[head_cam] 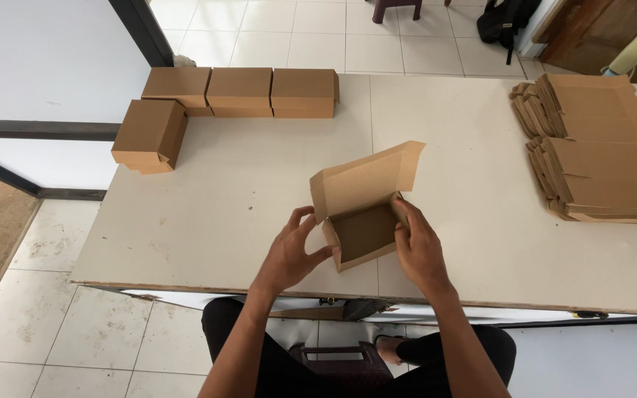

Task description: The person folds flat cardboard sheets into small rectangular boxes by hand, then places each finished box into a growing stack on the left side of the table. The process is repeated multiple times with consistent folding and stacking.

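A small brown cardboard box (pixel 363 232) sits on the white table (pixel 259 184) near its front edge, its lid flap (pixel 366 180) standing open and upright. My left hand (pixel 293 250) grips the box's left wall with fingers curled around the corner. My right hand (pixel 418 247) holds the right wall, fingers pressed on its folded side. The inside of the box looks empty.
Several closed brown boxes (pixel 239 91) stand in a row at the far left, one more box (pixel 149 135) beside them. Two stacks of flat unfolded cardboard (pixel 599 147) lie at the right. Tiled floor surrounds the table; a dark bag (pixel 506 18) lies beyond.
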